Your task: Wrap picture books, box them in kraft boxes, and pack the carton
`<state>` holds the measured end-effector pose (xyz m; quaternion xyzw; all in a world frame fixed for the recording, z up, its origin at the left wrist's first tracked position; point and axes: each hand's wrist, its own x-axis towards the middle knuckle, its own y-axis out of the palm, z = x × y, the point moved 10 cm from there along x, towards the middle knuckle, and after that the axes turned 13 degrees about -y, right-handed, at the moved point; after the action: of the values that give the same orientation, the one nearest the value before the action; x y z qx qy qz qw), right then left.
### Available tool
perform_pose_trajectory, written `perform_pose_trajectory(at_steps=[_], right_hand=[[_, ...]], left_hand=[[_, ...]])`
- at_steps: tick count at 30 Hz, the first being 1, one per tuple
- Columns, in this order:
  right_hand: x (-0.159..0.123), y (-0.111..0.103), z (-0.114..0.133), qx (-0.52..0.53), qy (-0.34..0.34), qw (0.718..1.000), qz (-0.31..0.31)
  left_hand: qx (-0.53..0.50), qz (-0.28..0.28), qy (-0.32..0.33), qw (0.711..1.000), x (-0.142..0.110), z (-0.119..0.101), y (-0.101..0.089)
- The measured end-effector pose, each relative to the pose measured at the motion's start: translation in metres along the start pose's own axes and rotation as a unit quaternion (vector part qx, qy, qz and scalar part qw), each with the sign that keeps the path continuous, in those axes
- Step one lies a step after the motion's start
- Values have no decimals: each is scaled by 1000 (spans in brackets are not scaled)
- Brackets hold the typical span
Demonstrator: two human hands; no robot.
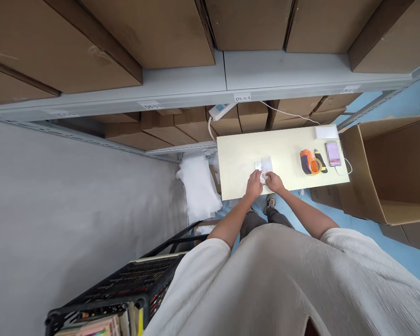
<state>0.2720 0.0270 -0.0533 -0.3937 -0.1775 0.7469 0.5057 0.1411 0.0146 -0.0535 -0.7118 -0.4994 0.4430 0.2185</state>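
A small clear-and-silvery plastic packet (pixel 266 164) lies on the cream-coloured table (pixel 236 154), close to its front edge. My left hand (pixel 254 183) is at the packet's near left side, with the fingers bent and closed on it. On the right side, my right hand (pixel 274 181) pinches the near edge of the same packet between thumb and fingers. Both hands are close together, with a narrow gap between them. What is inside the packet is too small to make out.
Right on the table are an orange tape dispenser (pixel 310 162), a black-and-yellow utility knife (pixel 321 161), a phone (pixel 333 154) with a cable and a white box (pixel 326 132). An open carton (pixel 371 172) stands beyond; white sheets (pixel 198 186) and a black crate (pixel 126 284) are left.
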Motion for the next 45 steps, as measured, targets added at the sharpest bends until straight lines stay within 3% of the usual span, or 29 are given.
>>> perform_pose_trajectory(at_steps=[2, 5, 9, 13, 18, 21, 25, 29, 35, 40, 45], right_hand=[[0, 8, 5, 8, -20, 1000, 7], [-4, 14, 4, 27, -34, 999, 19], [-5, 2, -11, 64, -19, 998, -19], [-1, -22, -43, 73, 72, 987, -121], [8, -5, -64, 179, 183, 961, -109], [10, 0, -57, 242, 189, 942, -134], [14, -2, -27, 253, 117, 947, -160], [19, 14, 5, 286, 67, 947, -133], [31, 58, 37, 316, 13, 947, -60], [40, 84, 42, 270, -11, 962, -32], [41, 93, 46, 215, -35, 976, -13]], left_hand=[[0, 3, 3, 1000, 1, -2, -3], [15, 61, 3, 998, 6, -10, 7], [40, 99, -34, 994, 12, -12, 12], [21, 104, -57, 993, 12, -12, 12], [-63, 101, -96, 988, 14, -8, 16], [-112, 88, -119, 983, 15, -6, 13], [-168, 32, -130, 977, 11, 0, -4], [-270, 3, -149, 951, 5, 26, -15], [-385, -30, -219, 896, 7, 102, -25], [-330, -19, -275, 903, 17, 146, -24], [-280, -33, -297, 912, 17, 159, -19]])
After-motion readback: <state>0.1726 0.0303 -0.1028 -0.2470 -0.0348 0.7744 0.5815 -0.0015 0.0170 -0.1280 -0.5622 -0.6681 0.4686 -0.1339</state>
